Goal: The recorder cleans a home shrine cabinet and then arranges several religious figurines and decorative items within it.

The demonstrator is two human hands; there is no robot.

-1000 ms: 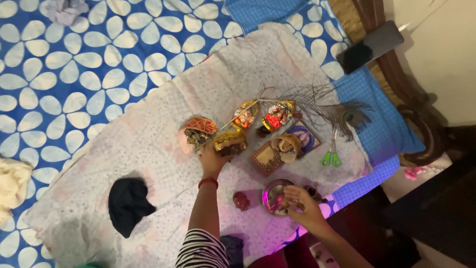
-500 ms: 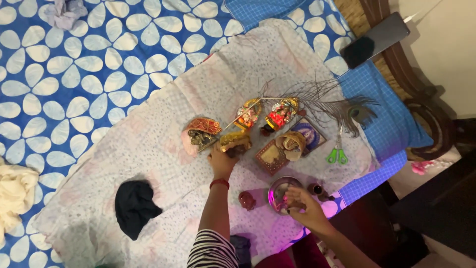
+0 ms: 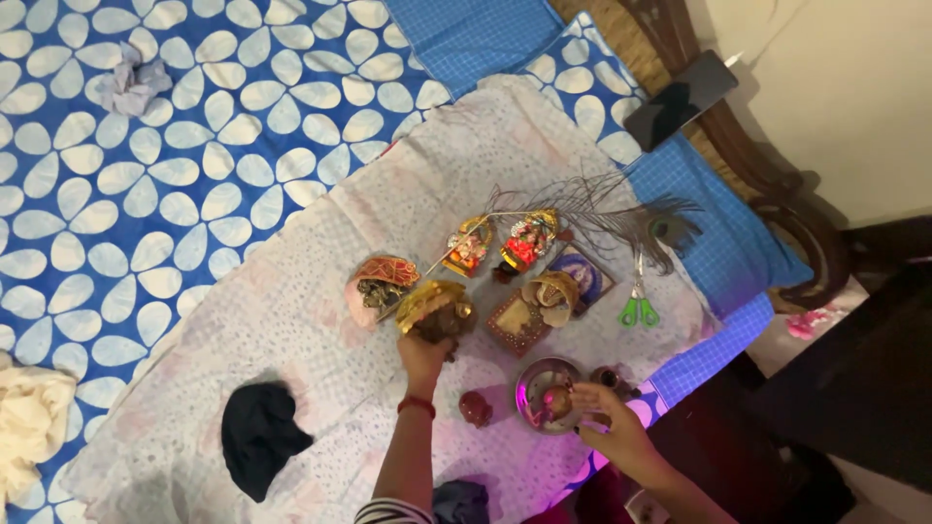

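Note:
My left hand (image 3: 423, 353) grips a small brass figure with a golden cloth cap (image 3: 434, 308), lifted slightly above the pale patterned cloth (image 3: 291, 301). A red thread band circles that wrist. My right hand (image 3: 604, 410) rests at the rim of a round steel plate (image 3: 537, 381), fingertips over the small things in it. Beside the held figure stands another figure under a red-orange cloth (image 3: 381, 279). Two decorated little idols (image 3: 498, 243) stand behind, with a peacock feather (image 3: 621, 218) lying past them.
Green-handled scissors (image 3: 634, 309), a brown patterned card (image 3: 513, 322) and a blue picture card (image 3: 581, 276) lie near the plate. A small dark red pot (image 3: 475, 408) sits near my left wrist. A black cloth (image 3: 257, 437) lies left. A phone (image 3: 680, 99) rests on the wooden bed frame.
My left hand has raised and drawn the golden-capped figure a little toward me. My right hand has shifted to the plate's right edge. The view has drifted.

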